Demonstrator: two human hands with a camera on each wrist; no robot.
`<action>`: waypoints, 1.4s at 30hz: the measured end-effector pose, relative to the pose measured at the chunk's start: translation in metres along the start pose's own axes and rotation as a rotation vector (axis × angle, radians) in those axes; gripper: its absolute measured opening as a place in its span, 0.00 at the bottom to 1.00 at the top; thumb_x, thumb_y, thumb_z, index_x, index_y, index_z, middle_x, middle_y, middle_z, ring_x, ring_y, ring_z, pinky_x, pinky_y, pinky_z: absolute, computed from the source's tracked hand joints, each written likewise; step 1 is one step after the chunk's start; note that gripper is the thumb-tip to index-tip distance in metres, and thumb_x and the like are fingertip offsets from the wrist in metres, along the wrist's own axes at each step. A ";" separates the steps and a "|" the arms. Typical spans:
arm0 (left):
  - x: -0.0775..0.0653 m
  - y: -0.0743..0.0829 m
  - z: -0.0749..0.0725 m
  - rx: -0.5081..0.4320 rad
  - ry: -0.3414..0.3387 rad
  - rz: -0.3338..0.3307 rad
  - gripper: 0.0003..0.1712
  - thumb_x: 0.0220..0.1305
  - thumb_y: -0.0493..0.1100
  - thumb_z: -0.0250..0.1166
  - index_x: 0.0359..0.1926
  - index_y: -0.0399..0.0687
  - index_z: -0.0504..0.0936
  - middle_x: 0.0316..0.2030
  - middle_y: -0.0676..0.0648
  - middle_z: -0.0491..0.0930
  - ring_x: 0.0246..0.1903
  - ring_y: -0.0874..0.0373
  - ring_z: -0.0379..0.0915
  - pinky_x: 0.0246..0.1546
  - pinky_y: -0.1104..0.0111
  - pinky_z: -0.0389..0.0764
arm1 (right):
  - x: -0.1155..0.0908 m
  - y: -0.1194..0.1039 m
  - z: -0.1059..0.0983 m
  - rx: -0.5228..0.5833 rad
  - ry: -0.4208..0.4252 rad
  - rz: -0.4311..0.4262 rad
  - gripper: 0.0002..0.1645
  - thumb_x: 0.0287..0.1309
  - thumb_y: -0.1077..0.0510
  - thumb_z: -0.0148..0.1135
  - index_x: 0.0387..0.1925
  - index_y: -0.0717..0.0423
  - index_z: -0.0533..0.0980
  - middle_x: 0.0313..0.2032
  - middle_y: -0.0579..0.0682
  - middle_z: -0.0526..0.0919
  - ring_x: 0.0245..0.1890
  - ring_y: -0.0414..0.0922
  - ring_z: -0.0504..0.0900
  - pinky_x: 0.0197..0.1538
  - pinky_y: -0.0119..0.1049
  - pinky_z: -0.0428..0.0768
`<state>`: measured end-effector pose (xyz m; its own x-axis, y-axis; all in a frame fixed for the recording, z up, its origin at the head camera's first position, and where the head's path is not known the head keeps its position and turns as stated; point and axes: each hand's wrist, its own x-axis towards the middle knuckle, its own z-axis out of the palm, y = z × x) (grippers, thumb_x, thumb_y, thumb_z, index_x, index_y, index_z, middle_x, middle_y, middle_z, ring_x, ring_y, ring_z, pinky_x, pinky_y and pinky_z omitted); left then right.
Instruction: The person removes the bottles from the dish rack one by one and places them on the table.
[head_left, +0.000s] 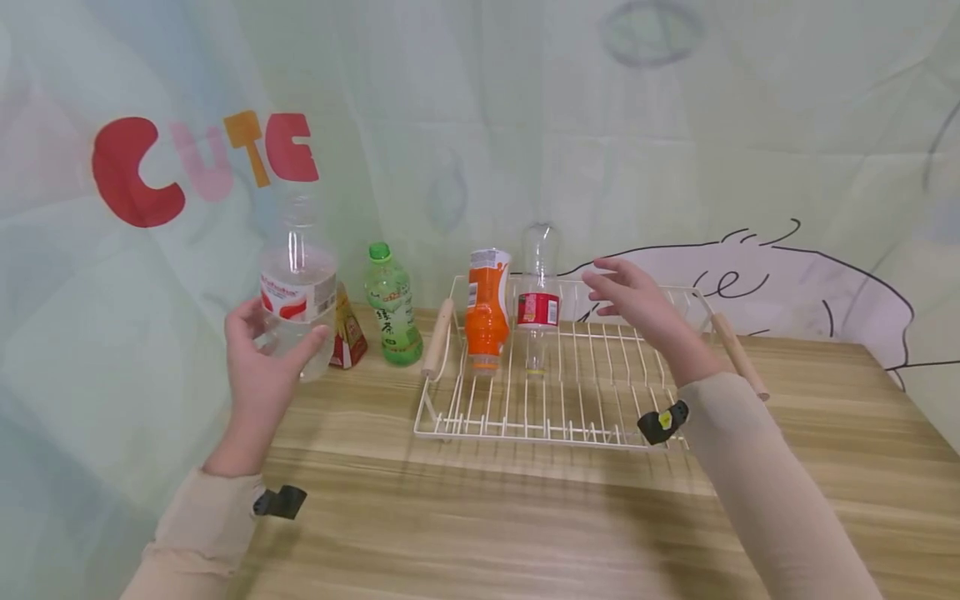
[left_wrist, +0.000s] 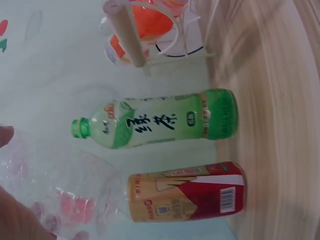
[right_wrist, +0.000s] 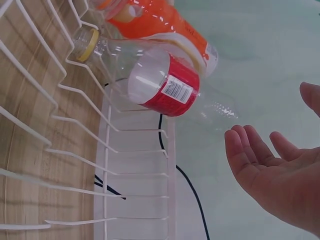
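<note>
On the left, my left hand [head_left: 262,354] grips a large clear plastic bottle [head_left: 298,287] with a red and white label, held upright above the table. In the left wrist view the clear bottle [left_wrist: 75,195] overlaps the red and tan carton [left_wrist: 187,192]. My right hand [head_left: 637,300] is empty, its fingers loosely extended beside a clear bottle with a red label [head_left: 538,310]. That bottle stands neck down in a white wire rack [head_left: 517,431], next to an orange bottle [head_left: 487,308], also neck down. In the right wrist view, the fingertips are near the red-labelled bottle's base [right_wrist: 220,112].
A green tea bottle [head_left: 393,308] stands upright between the carton [head_left: 347,333] and the rack's left wooden handle [head_left: 438,337]. Another wooden handle [head_left: 740,357] is at the rack's right. A printed curtain [head_left: 450,100] hangs behind the wooden table [head_left: 450,525].
</note>
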<state>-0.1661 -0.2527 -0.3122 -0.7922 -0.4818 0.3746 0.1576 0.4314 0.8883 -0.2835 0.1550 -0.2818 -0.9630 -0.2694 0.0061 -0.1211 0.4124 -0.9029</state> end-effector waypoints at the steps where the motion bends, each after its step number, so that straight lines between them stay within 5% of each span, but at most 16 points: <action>1: 0.002 -0.003 -0.001 0.004 0.001 -0.005 0.45 0.56 0.44 0.71 0.69 0.49 0.55 0.63 0.49 0.60 0.60 0.58 0.55 0.61 0.60 0.63 | 0.002 0.001 0.001 0.005 0.005 0.007 0.42 0.67 0.40 0.51 0.73 0.57 0.52 0.65 0.62 0.67 0.60 0.57 0.71 0.61 0.51 0.72; 13: 0.016 -0.037 -0.008 0.024 0.060 -0.160 0.45 0.61 0.50 0.67 0.72 0.53 0.51 0.68 0.49 0.57 0.63 0.56 0.52 0.62 0.58 0.60 | 0.016 0.010 0.009 0.009 0.016 0.036 0.43 0.67 0.41 0.53 0.72 0.58 0.52 0.65 0.62 0.66 0.60 0.57 0.71 0.61 0.51 0.72; 26: 0.020 -0.070 -0.013 -0.023 0.064 -0.230 0.45 0.61 0.53 0.66 0.71 0.54 0.49 0.70 0.47 0.53 0.67 0.53 0.48 0.67 0.56 0.53 | 0.029 0.013 0.015 -0.005 0.031 0.081 0.42 0.67 0.43 0.54 0.72 0.59 0.52 0.66 0.62 0.64 0.61 0.58 0.70 0.60 0.51 0.73; 42: 0.023 -0.085 -0.013 -0.008 0.039 -0.353 0.49 0.61 0.54 0.65 0.72 0.53 0.44 0.72 0.46 0.49 0.70 0.50 0.46 0.70 0.55 0.52 | 0.045 0.020 0.026 -0.002 -0.015 0.105 0.44 0.67 0.44 0.54 0.72 0.62 0.49 0.67 0.65 0.62 0.63 0.61 0.67 0.62 0.54 0.70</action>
<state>-0.1905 -0.3105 -0.3760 -0.7756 -0.6290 0.0542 -0.1167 0.2272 0.9668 -0.3226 0.1281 -0.3106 -0.9667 -0.2376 -0.0955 -0.0197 0.4409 -0.8974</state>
